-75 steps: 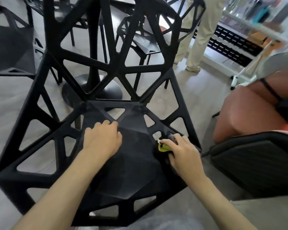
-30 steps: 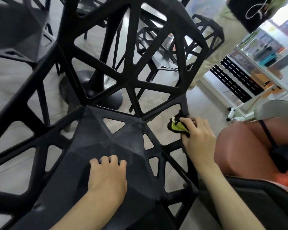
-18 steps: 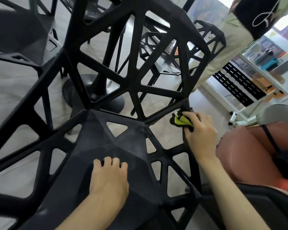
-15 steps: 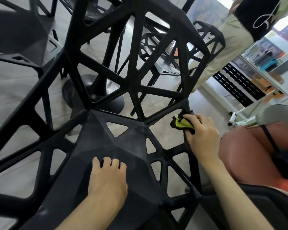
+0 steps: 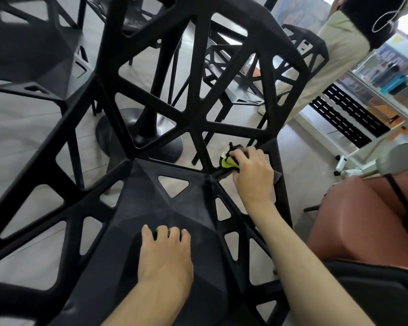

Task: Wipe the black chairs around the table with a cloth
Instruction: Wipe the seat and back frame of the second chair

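A black lattice chair (image 5: 193,128) fills the middle of the head view, its faceted seat below me. My left hand (image 5: 164,257) rests palm down on the seat, fingers curled lightly at the tips. My right hand (image 5: 253,175) grips a dark cloth with a yellow-green patch (image 5: 227,161) and presses it on the strut where the backrest meets the seat's right rear corner. Most of the cloth is hidden under the hand.
Another black chair (image 5: 33,55) stands at the upper left, and one more (image 5: 240,74) behind the backrest. The table's round base (image 5: 160,128) is on the floor beyond. A reddish-brown seat (image 5: 363,220) is at the right. A person in beige trousers (image 5: 327,55) stands by a shelf.
My right hand has slid the cloth from the seat's right edge up along the side strut, then left to the backrest's lower right joint. My left hand stays on the seat.
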